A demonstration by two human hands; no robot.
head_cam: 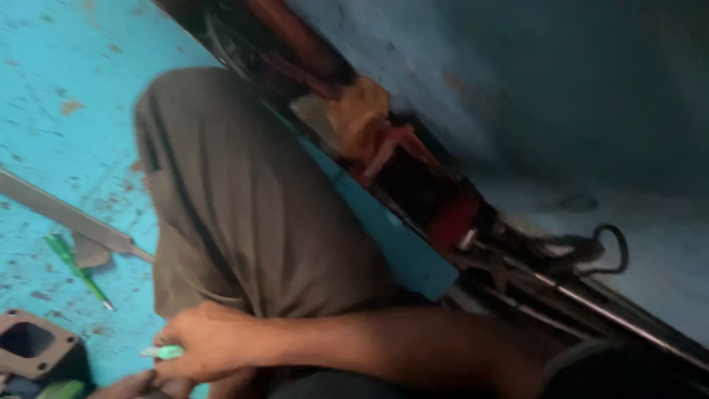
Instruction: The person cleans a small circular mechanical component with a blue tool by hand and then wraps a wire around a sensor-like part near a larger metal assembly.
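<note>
Head view: the right hand (210,341), at about 7 o'clock in the frame, is curled shut around a small pale green tool (164,352), whose tip pokes out toward 9 o'clock. It looks light, stiff and smooth, best pinched along its shaft. Only the fingertips of the left hand (127,386) show at the bottom edge; I cannot tell its grip. A green screwdriver (76,267) lies at 9 o'clock, a dark metal block (33,349) at 8.

The blue painted floor (66,81) is scratched and spotted with rust. On it, at about 9 o'clock, lies a long grey metal bar (66,216), with a green screwdriver (77,270) just below it. At 7 o'clock sits a dark square metal part (33,347).
</note>
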